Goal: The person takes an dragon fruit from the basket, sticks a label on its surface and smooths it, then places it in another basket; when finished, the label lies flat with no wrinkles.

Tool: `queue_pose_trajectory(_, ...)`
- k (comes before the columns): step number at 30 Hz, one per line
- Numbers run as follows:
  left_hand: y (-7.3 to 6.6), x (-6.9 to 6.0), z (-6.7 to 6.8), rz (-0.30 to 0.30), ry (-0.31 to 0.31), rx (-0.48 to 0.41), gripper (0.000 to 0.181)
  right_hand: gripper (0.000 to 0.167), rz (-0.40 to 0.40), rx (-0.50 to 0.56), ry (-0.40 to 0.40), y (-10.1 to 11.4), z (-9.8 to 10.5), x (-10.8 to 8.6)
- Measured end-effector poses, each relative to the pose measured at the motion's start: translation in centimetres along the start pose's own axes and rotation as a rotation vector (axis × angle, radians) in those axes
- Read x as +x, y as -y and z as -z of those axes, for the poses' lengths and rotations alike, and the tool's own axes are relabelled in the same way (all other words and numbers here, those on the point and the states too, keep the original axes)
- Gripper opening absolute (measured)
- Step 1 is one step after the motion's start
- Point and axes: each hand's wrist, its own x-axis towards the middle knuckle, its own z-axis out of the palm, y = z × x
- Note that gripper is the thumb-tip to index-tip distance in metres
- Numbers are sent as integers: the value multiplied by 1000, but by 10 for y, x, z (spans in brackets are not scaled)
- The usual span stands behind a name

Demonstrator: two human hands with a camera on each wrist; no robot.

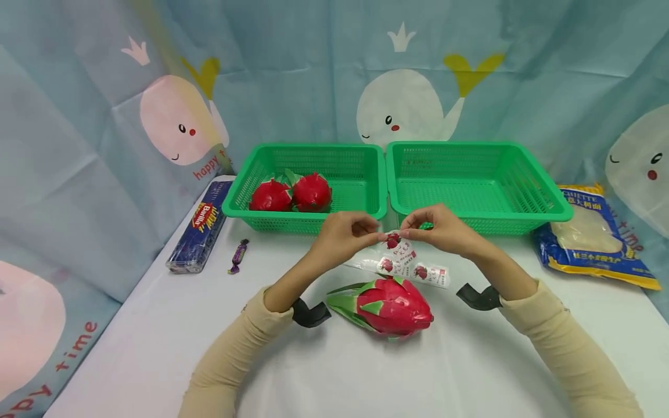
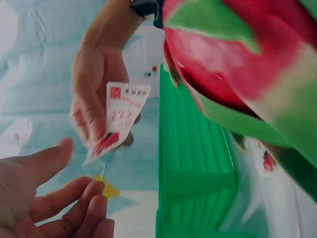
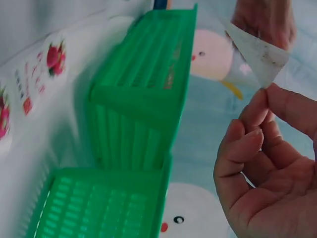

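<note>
My right hand (image 1: 441, 231) pinches a corner of a white sticker label (image 2: 124, 106) printed with a red dragon fruit. The label's plain back faces the right wrist view. Close to the label's other end is my left hand (image 1: 345, 235); its thumb and fingers (image 2: 84, 198) are apart in the left wrist view, with nothing between them. Below the hands, a red dragon fruit (image 1: 394, 306) with green leaf tips lies on its side on the white table. More printed labels (image 1: 431, 274) lie on the table just behind this fruit.
A left green basket (image 1: 251, 168) contains two dragon fruits (image 1: 312, 193). Beside it stands a right green basket (image 1: 496, 223). A blue Barilla box (image 1: 201, 226) and purple wrapped candy (image 1: 238, 256) lie at left; a blue-yellow pasta bag (image 1: 596, 238) is at right.
</note>
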Motion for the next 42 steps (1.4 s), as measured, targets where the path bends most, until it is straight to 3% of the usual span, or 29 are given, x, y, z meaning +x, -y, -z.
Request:
queue_pose_trajectory(4, -12, 7, -11, -7, 22, -7, 14, 21, 5, 12, -36, 3, -4, -9)
queue_pose_trajectory(9, -10, 6, -15, 43, -74, -204, 12, 32, -54, 0, -156, 7, -7, -28)
queue_pose_trajectory(13, -12, -4, -13, 76, -54, -359, 13, 26, -124, 87, -176, 10, -10, -45)
queue_pose_trajectory(17, -20, -21, -15, 97, -10, -377, 12, 24, -132, 178, -136, 11, -10, -55)
queue_pose_trajectory(21, -27, -42, -22, 111, 31, -310, 11, 20, -126, 227, -31, 6, -13, -61)
queue_pose_trajectory(25, -31, -62, -34, 134, 43, -161, 14, 16, -105, 252, 90, -3, -19, -66)
queue_pose_trajectory(29, -30, -75, -45, 145, 56, -24, 15, 13, -84, 244, 167, -13, -27, -70)
queue_pose_trajectory(31, -29, -78, -49, 121, 65, 17, 17, 12, -81, 225, 187, -17, -32, -71)
queue_pose_trajectory(35, -26, -80, -55, 77, 72, 118, 20, 10, -91, 212, 166, -26, -41, -72)
queue_pose_trajectory(39, -25, -80, -56, 58, 59, 252, 36, 9, -133, 231, 98, -33, -49, -74)
queue_pose_trajectory(42, -21, -81, -57, -68, -62, 394, 39, 14, -184, 289, 35, -38, -54, -78)
